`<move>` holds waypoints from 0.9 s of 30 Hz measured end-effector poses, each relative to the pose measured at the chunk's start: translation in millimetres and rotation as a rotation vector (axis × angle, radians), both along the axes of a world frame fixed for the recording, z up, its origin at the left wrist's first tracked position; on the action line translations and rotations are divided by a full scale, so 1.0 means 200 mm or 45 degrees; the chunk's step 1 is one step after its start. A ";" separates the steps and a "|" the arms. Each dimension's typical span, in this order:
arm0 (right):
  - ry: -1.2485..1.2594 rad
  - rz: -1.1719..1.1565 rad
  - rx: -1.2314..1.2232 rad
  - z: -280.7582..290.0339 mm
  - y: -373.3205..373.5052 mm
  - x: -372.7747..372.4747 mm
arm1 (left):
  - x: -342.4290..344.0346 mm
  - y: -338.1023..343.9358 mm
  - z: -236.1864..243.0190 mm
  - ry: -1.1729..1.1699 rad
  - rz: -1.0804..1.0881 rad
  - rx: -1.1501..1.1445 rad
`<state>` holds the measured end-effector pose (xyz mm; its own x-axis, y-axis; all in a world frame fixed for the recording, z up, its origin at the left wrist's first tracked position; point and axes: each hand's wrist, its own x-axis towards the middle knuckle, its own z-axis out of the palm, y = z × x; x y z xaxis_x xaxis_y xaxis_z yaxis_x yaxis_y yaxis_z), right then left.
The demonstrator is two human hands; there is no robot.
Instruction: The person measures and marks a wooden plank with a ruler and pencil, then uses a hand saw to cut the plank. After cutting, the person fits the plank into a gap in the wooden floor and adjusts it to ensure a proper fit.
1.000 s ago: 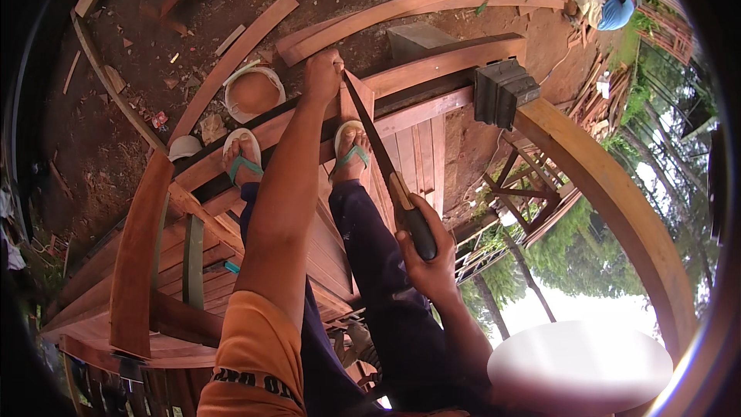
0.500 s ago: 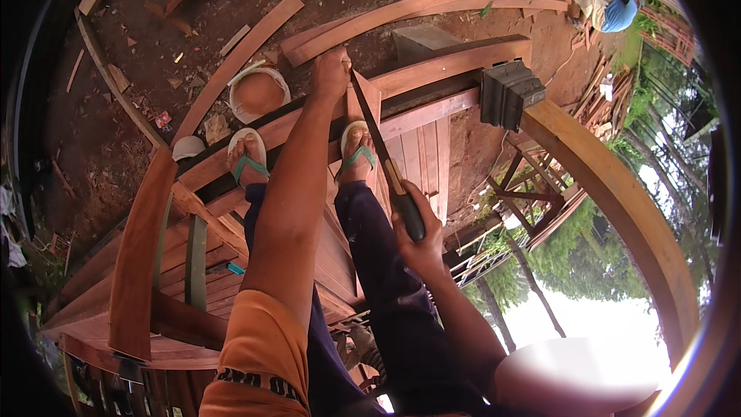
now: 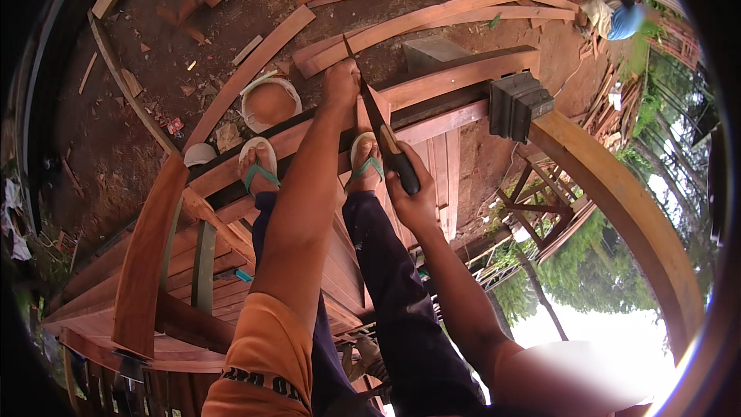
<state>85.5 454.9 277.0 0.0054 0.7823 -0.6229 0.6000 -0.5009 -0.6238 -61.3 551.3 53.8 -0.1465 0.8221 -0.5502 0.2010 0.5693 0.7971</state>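
Note:
My right hand is closed around the black and tan handle of a handsaw. The saw's dark, tapering blade slants up and to the left, its tip past my left hand. Beside the blade, my left hand is closed on the upper part of a reddish wooden board, with its fingertips partly hidden. The blade lies against this board, just right of my left knuckles. My feet, in sandals with green straps, stand on the wooden frame below.
A bucket of brown material stands beyond my left foot. Curved beams lie on the soil ahead. A dark block joins a large arched beam at right. Another person is at the far upper right.
My right hand has pushed the handsaw forward, up and to the left, so its tip now reaches beyond my left hand. My left hand keeps its hold. The view has shifted slightly.

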 end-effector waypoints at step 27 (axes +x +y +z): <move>0.037 0.031 0.132 -0.13 0.02 -0.08 | 0.00 -0.01 -0.04 0.087 -0.003 0.139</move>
